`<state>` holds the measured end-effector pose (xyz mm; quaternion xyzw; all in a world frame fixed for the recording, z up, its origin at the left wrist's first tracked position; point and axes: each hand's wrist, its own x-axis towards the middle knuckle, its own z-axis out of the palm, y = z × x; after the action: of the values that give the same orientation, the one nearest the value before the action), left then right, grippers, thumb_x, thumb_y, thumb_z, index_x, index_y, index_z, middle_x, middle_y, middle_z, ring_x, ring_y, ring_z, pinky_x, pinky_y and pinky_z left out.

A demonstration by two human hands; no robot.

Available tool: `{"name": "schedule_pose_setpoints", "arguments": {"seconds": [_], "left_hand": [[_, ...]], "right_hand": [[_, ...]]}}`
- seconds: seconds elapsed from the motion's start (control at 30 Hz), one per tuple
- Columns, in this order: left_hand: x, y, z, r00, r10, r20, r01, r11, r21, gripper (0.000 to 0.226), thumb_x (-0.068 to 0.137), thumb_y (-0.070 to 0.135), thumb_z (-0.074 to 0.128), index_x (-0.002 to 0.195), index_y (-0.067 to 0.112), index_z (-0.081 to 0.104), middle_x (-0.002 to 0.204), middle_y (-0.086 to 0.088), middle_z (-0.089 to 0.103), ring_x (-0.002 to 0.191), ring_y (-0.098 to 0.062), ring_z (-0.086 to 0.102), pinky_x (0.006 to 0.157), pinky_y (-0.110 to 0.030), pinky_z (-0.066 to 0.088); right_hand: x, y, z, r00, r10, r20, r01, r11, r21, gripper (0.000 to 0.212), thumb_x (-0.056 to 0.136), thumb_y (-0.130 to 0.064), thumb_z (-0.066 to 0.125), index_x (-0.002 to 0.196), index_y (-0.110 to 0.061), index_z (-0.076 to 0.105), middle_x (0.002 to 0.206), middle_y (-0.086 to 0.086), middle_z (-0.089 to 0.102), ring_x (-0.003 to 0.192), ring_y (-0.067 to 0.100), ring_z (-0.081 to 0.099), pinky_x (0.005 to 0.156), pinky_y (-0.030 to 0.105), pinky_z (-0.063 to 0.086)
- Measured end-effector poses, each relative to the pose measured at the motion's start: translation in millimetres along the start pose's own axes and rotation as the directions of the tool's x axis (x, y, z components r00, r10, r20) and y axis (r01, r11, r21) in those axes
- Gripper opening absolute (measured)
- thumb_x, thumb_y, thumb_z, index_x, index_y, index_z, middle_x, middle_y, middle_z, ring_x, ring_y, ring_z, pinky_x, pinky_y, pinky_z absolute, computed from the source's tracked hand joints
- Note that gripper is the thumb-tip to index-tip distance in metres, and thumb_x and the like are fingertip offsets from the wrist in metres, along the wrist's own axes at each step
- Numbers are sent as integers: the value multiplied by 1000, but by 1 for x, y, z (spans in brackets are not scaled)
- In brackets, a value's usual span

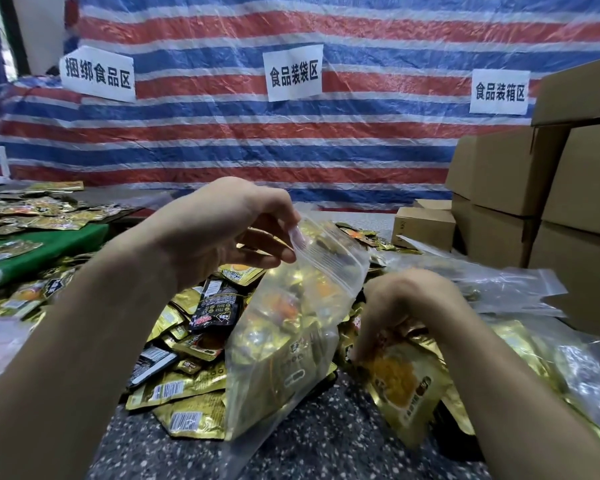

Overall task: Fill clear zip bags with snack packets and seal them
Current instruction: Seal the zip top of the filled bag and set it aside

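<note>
Your zip bag point(291, 341) stands more or less upright in the middle of the speckled table point(326, 445), leaning a bit. Its bottom half is already stuffed with gold snack packets and the mouth is hanging open. Your left hand point(222, 233) has the top lip pinched between thumb and fingertips, which holds the opening up.

Your right hand point(406, 306) is just beside the bag, fingers curled down over the top edge of a gold packet point(406, 386). It looks like a grip, though the fingertips are mostly hidden behind the back of the hand.

Progress-wise, I'd call this bag maybe half to two-thirds full. There's room near the zip, so a few more packets should fit, and the seal isn't pressed yet.

Past your right hand there's a heap of clear bags point(499, 289) that look filled, so some are probably done. But the loose pile point(187, 341) under and behind the bag is big, and more packets are spread over the green cloth point(49, 244) on the left, so you've got loads left.

Cardboard boxes point(534, 188) are stacked on the right, and a striped tarp point(257, 150) with paper signs point(293, 72) hangs behind.
</note>
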<state>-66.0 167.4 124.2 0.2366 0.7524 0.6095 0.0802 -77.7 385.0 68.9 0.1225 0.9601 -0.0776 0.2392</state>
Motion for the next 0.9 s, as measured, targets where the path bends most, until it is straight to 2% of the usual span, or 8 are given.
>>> {"name": "schedule_pose_setpoints", "arguments": {"seconds": [0.13,0.2,0.3,0.43,0.53,0.57,0.67,0.9], "left_hand": [[-1,1,-1,1000,-4,-5,4,1000,0,34,84,11,65,52,20,74,66,-9,71,59,-19,70,53,-25,57],[-2,2,-1,1000,-6,-13,6,1000,5,35,84,10,64,51,19,73,65,-10,71,58,-20,70,53,-25,57],[-2,3,0,1000,-5,-24,6,1000,11,32,84,8,63,54,12,71,65,-10,72,57,-21,70,55,-26,57],[-4,3,0,1000,-6,-7,7,1000,27,18,85,9,63,68,8,67,68,-10,73,58,-20,69,54,-24,56],[-4,3,2,1000,-12,2,11,999,38,13,86,8,62,74,6,65,67,-10,73,58,-20,69,53,-24,56],[-4,3,3,1000,-13,9,12,999,40,13,86,8,62,73,6,66,68,-11,73,58,-20,70,52,-23,56],[-4,2,5,999,-13,46,11,998,58,24,85,9,63,63,9,72,75,-13,75,61,-19,71,51,-21,54],[-4,4,13,999,34,-2,-34,999,4,29,86,8,63,59,10,73,73,-12,75,57,-17,67,48,-20,49]], "right_hand": [[-27,11,-21,996,-5,-87,15,993,115,45,59,-44,91,86,-13,72,80,0,77,69,17,72,65,28,57],[-44,19,-32,980,-12,-196,47,984,175,48,54,-49,91,79,-11,75,72,0,77,69,18,73,69,30,56],[-69,29,-44,913,-30,-408,150,952,266,49,59,-53,87,77,-9,76,65,-1,75,62,17,72,61,27,51],[-93,25,-49,718,65,-693,408,767,495,36,76,-45,81,77,-12,67,59,2,72,45,12,67,46,25,54],[-97,15,-49,482,211,-851,588,642,492,42,80,-48,76,80,-7,67,76,7,74,57,16,71,60,36,58],[-98,9,-48,440,244,-864,634,597,491,49,78,-48,75,87,-1,66,81,9,74,64,21,73,63,41,60],[-95,-4,-45,454,267,-850,705,476,526,57,69,-47,77,95,2,66,90,17,75,82,38,73,70,61,59],[-85,-29,-29,491,97,-866,687,569,453,54,57,-51,81,83,-4,74,78,7,76,74,29,75,73,52,61]]}}
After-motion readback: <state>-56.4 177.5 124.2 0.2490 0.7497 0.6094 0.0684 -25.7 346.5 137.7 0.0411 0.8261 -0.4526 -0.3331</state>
